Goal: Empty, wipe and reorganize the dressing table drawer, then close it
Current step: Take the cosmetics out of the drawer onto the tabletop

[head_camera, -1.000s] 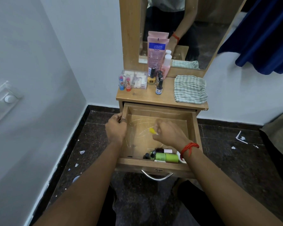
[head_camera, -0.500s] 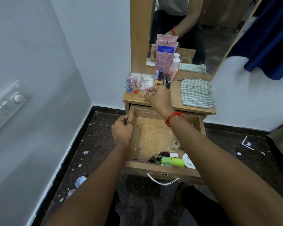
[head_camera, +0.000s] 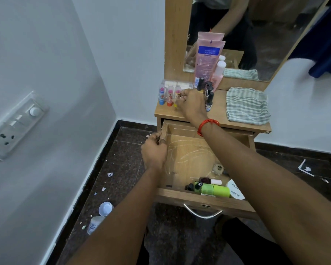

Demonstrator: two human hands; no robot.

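I'm reaching the right hand up over the tabletop, fingers curled together on a small yellow-tipped item at the end of the row of little tubes. It's mostly hidden by the fingers, so I can't tell exactly what it is, or whether the grip is still tight. It's standing roughly upright, touching or just beside the last tube.

Left hand is clamped on the drawer's left wall, steadying the drawer.

Next pick, imo: the leftovers are lying at the drawer's front edge, well below and toward me from the right-hand fingers. The green bottle is lying on its side, long axis running left-right along the front wall. The right hand is nearer to that cluster since it sits on the right half, and the left is busy holding.

Counting what's left in the drawer:
- 1 green bottle
- 1 dark red nail polish w/ white cap
- 2 small black-capped bottles, approx, as they overlap
- 1 white round lid
- 1 small clear pot

On top:
- 2 pink tubes, one behind the other
- 1 pink bottle w/ white cap
- 3 little tubes plus the one in hand
- approx 3 dark polish bottles
- 1 clear case
- 1 striped cloth
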